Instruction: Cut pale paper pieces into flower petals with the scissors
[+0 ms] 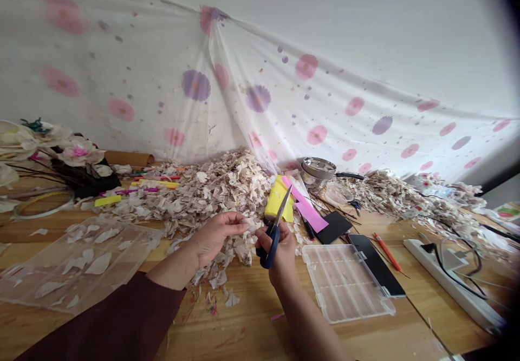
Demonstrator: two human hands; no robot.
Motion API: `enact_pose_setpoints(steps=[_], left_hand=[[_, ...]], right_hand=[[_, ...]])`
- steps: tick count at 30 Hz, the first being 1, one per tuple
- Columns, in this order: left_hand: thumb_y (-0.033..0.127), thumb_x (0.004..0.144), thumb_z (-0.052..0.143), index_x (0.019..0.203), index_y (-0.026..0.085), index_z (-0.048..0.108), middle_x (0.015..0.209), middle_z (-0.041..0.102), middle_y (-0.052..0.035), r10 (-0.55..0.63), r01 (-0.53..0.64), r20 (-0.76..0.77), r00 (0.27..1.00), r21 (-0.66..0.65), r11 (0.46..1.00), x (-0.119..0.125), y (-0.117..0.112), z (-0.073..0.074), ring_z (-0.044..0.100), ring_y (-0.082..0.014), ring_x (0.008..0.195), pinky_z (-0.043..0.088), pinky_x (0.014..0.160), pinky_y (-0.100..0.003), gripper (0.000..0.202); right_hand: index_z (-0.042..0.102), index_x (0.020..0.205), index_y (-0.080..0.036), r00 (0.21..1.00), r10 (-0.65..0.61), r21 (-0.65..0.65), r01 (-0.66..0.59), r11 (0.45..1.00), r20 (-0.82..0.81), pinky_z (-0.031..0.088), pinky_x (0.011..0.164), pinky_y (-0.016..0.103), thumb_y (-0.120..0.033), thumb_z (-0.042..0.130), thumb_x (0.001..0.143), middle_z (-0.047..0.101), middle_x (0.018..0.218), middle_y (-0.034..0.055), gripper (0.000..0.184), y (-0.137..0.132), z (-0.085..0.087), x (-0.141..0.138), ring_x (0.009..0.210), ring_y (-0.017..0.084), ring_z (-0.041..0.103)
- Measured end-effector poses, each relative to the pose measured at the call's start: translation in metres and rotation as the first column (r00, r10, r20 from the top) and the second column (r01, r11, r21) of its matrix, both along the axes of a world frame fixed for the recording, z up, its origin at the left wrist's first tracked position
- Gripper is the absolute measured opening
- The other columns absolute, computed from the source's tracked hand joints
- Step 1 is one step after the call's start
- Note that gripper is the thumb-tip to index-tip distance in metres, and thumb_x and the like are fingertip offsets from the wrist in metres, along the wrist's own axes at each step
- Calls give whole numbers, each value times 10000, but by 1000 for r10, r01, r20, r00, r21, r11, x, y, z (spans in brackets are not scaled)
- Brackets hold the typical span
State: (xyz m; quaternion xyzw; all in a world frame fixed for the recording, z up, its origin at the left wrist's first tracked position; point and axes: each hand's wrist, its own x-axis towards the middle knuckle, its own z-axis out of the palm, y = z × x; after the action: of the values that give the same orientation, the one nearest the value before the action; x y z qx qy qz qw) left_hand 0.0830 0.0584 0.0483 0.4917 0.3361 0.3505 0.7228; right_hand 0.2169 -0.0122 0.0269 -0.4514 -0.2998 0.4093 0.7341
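Note:
My left hand (214,237) is closed in a pinch on a small thin whitish petal-like piece (249,224). Close beside it, my right hand (284,255) is wrapped around scissors (273,237) with dark blue handles, their blades pointing up and away from me. The right thumb and fingertip come near the edge of the piece; whether they touch it I cannot tell. Behind both hands rises a large heap of pale, papery scraps (231,182). A yellow paper-wrapped roll (278,201) and a pink paper strip (312,216) lie just beyond the scissors.
At left a clear plastic tray (138,239) carries loose petal-like pieces, with white flowers (79,152) behind. On the right are a divided plastic box (345,282), a phone (377,263), an orange pen (387,251) and a white power strip (455,285) with cables. A metal pan (319,169) stands behind.

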Motion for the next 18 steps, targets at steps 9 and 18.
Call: enact_pose_setpoints(steps=[9,18], left_hand=[[184,617,814,659,168,723,685,654,-6,26,-24,46,999,-35,999,0,-2,5,541,-155,720,350,750,-279,101],[32,640,774,628,160,712,668,680,2,158,-88,208,965,-310,947,-3,1,17,577,-115,642,393,663,-247,142]], right_hand=[[584,935,-188,1000,2,-12,-1,1000,27,407,397,192,-293,855,561,647,612,-54,473,0,-1,0,405,87,535],[590,867,-172,985,117,-26,-114,993,129,324,313,170,-533,758,677,518,423,-85,441,0,-9,1,304,68,417]])
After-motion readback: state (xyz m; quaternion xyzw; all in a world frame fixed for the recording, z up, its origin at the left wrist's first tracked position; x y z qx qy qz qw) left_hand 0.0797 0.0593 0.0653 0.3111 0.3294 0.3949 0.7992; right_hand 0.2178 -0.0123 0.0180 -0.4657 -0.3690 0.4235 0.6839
